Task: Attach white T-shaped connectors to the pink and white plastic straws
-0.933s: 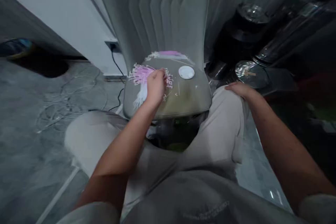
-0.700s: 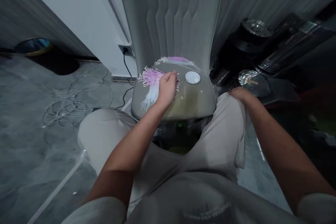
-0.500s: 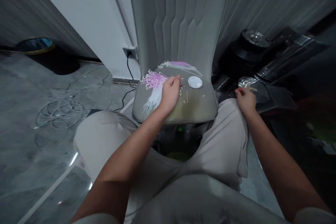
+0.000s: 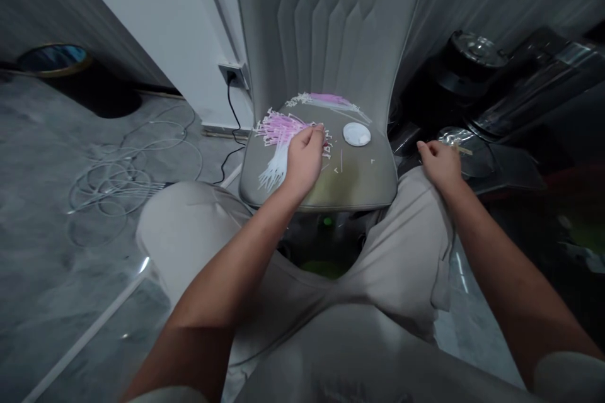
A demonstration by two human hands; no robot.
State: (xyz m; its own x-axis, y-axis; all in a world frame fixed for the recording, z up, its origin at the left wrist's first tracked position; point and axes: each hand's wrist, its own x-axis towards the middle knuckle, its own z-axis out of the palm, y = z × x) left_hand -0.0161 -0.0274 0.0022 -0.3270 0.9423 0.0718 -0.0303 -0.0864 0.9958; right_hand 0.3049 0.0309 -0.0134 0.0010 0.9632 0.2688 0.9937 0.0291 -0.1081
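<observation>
Pink-and-white sticks [image 4: 276, 129] heaped on the chair seat [image 4: 362, 186]

The right hand [image 4: 440, 165] is by the knee [image 4: 416, 201], the left hand [image 4: 306, 152] at the sticks, fingers curled (whether clamped on anything, I can't tell). Beyond: a white dish [image 4: 351, 132], another bundle [image 4: 331, 100].

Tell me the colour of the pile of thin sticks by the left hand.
Pink and white; the pile of thin sticks shows best in the head view.

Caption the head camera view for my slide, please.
Left hand at pink and white sticks on a gray chair, near a white dish; right hand by the right knee.
</observation>
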